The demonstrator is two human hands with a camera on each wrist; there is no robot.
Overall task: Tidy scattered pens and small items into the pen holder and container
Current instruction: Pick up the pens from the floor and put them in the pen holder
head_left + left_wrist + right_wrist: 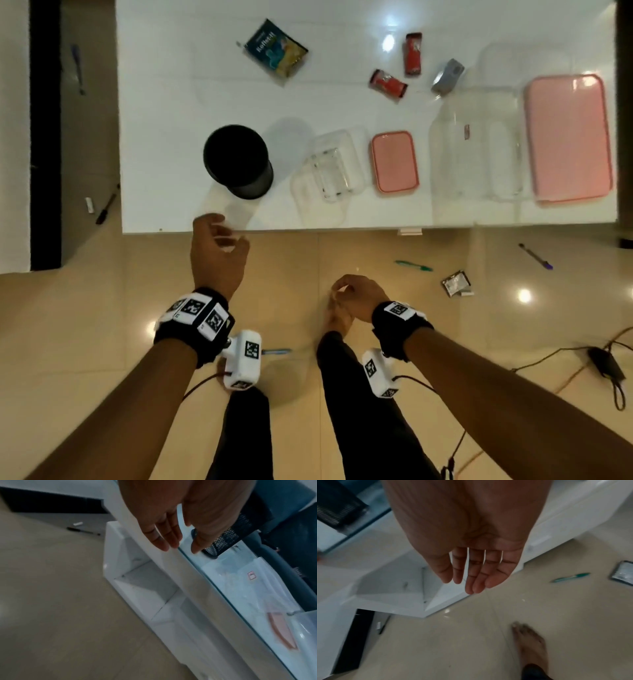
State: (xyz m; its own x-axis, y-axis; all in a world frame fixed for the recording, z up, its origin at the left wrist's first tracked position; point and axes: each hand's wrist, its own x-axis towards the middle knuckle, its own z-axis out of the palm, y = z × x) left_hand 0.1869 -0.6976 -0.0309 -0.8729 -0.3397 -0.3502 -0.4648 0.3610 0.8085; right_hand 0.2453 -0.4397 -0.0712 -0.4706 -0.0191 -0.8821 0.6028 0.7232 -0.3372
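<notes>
Head view: black mesh pen holder (238, 161) upright left of centre on white table (164, 144), mouth dark, contents not discernible; right of it, clear container (330, 171) uncovered, pink lid (394, 161) just beside; larger clear container (476, 150) and larger pink lid (568, 138) at right edge. Upper part of frame: teal packet (276, 52), two red wrappers (413, 53) (388, 84), grey item (448, 76). On the floor: green pen (413, 265), purple-tipped pen (535, 256) and silver packet (455, 283) at right; blue pen (276, 351) low centre, partly hidden by wrist camera; black pen (107, 205) and white cap (89, 205) at left; another blue pen (78, 68) upper left. Left hand (219, 253) raised at table's near edge below the holder, fingers loosely bent, nothing held; left wrist view confirms fingers (164, 536) relaxed over the edge, holder (228, 539) just beyond. Right hand (356, 296) lower, centre frame, over the floor; right wrist view shows palm (471, 534) bare, fingers (476, 574) nearly straight and close together, nothing held, green pen (571, 577) well apart at right.
</notes>
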